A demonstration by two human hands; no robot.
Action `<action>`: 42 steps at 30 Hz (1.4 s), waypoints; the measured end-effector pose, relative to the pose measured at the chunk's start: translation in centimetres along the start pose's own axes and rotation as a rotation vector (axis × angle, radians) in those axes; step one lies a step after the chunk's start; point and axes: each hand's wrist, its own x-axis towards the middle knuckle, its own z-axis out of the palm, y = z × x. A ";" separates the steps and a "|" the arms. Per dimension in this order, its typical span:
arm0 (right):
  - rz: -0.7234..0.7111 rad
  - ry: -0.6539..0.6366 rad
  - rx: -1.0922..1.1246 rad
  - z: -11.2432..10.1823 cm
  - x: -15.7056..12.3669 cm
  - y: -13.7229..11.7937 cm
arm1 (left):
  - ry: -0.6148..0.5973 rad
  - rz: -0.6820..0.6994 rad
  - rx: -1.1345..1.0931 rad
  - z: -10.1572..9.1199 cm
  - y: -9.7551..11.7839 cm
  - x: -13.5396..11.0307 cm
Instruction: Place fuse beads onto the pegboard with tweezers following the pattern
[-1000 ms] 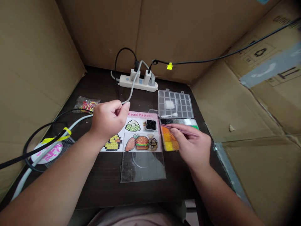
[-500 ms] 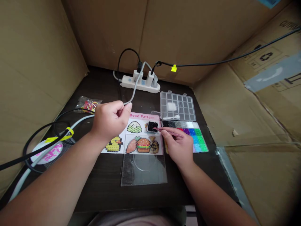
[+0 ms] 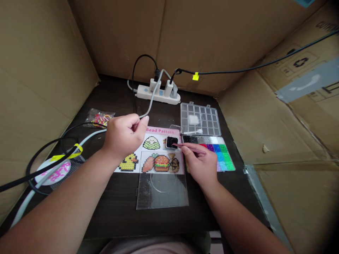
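My right hand pinches pink tweezers whose tips reach into a small dish of black beads on the "Bead Pattern" sheet. The sheet shows a duck, a carrot, a burger and other pixel pictures. My left hand is closed in a loose fist over the sheet's left part, beside a grey cable; whether it grips the cable I cannot tell. A clear pegboard lies below the sheet. To the right of my right hand sits a bead box with coloured compartments.
An open clear lid with a white spoon lies behind the bead box. A power strip with plugs sits at the back. Black cables, a pink-and-white disc and a bag of rubber bands are at left. Cardboard walls enclose the dark table.
My right hand moved left from over the bead box to the dish of black beads, uncovering the coloured compartments. My left hand stayed in place.
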 end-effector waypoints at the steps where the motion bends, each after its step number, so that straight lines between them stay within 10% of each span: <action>1: 0.001 0.002 -0.002 0.0 0.0 0.0 | 0.002 0.001 -0.002 0.0 0.0 0.0; 31: 0.048 -0.007 0.046 -0.2 0.2 -0.2 | -0.002 -0.011 -0.004 -0.1 0.1 0.0; 42: 0.049 0.046 0.018 -3.4 -2.4 -0.7 | 0.006 -0.010 -0.008 0.0 -0.1 0.0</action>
